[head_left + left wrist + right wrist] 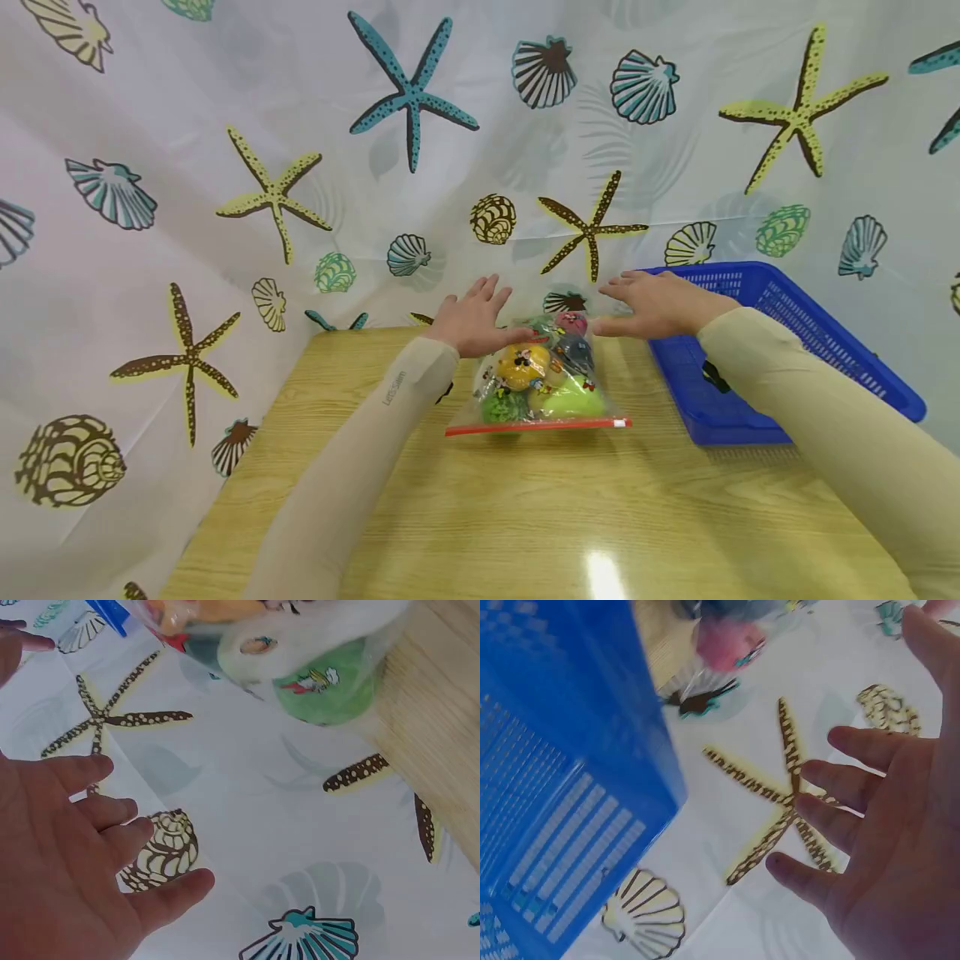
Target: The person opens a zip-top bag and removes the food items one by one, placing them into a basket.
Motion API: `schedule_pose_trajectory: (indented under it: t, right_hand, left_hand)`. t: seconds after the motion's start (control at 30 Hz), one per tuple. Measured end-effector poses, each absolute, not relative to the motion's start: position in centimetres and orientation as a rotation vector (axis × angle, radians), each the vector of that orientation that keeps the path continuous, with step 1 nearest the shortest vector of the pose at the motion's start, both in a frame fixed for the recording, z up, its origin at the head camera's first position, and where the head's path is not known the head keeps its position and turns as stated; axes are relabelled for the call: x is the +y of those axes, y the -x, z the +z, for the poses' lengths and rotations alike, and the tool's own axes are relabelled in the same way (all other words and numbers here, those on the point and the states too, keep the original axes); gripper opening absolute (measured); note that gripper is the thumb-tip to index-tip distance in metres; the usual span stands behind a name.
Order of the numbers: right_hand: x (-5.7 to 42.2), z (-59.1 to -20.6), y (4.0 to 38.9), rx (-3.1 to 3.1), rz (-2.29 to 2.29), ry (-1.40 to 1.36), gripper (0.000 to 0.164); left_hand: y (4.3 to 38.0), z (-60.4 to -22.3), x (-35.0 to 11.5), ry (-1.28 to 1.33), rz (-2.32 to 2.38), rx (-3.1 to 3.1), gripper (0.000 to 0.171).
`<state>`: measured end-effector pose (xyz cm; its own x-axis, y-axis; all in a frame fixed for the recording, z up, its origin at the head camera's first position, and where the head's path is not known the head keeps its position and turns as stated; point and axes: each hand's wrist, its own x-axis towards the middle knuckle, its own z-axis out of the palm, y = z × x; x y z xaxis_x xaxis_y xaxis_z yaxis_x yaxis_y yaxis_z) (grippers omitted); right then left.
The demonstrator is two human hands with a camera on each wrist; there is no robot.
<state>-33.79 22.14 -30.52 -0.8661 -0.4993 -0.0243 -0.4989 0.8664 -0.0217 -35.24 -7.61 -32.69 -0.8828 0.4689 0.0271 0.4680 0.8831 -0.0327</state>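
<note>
A clear zip bag [491, 408] with a red zip edge lies on the wooden table, packed with colourful vegetable- or fruit-shaped pieces. Among them are a yellow-orange piece [523, 365], a light green one [573, 400] and a pink one [572, 322]. My left hand [477, 321] hovers by the bag's upper left, fingers spread and holding nothing. On the other side, my right hand [656, 302] is held out above the bag's upper right, near the blue basket, its fingers extended. In the wrist views, both the left palm [67, 855] and the right palm [900, 825] hold nothing.
A blue plastic basket [693, 421] with slotted walls stands on the table to the right of the bag. Behind the wooden table [480, 517] hangs a white curtain [480, 167] printed with starfish and shells, which also runs along the left side.
</note>
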Motion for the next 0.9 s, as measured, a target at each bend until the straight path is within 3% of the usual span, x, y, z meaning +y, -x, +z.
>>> schedule_pose_trajectory:
  t: [0.1, 0.27, 0.53, 0.7, 0.9]
  right_hand:
    - [21.8, -30.8, 32.8, 3.001, -0.072, 0.893, 0.082]
    - [20.8, -31.6, 30.4, 3.01, -0.079, 1.05, 0.063]
    - [19.5, -34.2, 26.5, 3.013, -0.027, 1.331, 0.042]
    - [19.4, -36.0, 25.2, 3.004, 0.034, 1.39, 0.036]
    - [19.3, -37.5, 24.6, 3.026, 0.147, 1.389, 0.043]
  left_hand:
    - [34.4, -33.0, -7.4, 0.801, -0.004, -2.926, 0.082]
    - [32.2, -34.0, -7.2, 0.876, -0.158, -2.718, 0.047]
    - [28.7, -36.5, -7.0, 1.016, -0.088, -2.543, 0.025]
    - [27.2, -38.0, -6.9, 1.08, -0.02, -2.601, 0.023]
    - [26.6, -39.6, -7.6, 1.084, 0.056, -2.653, 0.04]
